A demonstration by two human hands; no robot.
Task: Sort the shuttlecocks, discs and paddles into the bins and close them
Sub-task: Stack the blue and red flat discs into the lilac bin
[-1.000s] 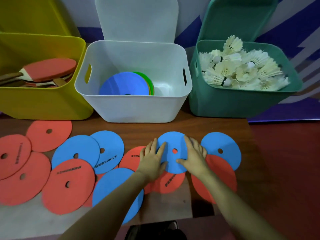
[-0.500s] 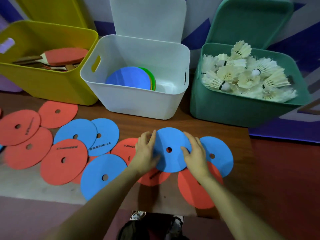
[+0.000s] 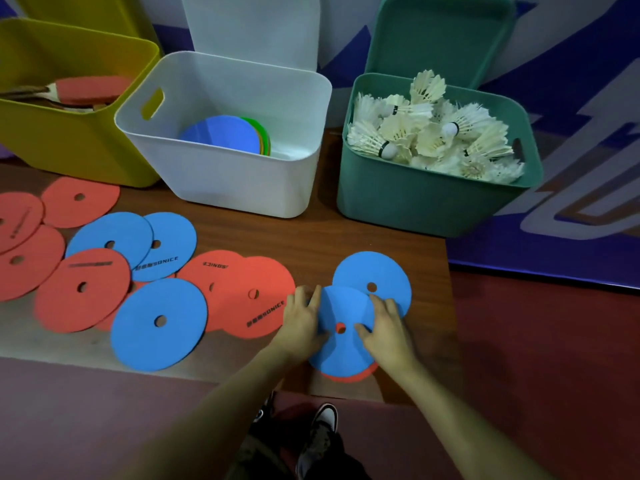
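Both hands, left hand (image 3: 300, 322) and right hand (image 3: 386, 327), pinch the blue disc (image 3: 341, 344) by opposite edges atop a red disc (image 3: 349, 375), best squared together before lifting to the white bin (image 3: 221, 174) ahead.

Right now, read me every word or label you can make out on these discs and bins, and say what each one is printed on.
"SONICE", after a few small characters too blurred to read: blue disc in the left cluster.
"SONICE", likewise after blurred characters: red disc beside the left hand.
"SONICE", seen upside down: red disc behind it.
Dark printed line, unreadable: red disc.
Dark print, unreadable: red disc at the left edge.
Bins: no text visible.
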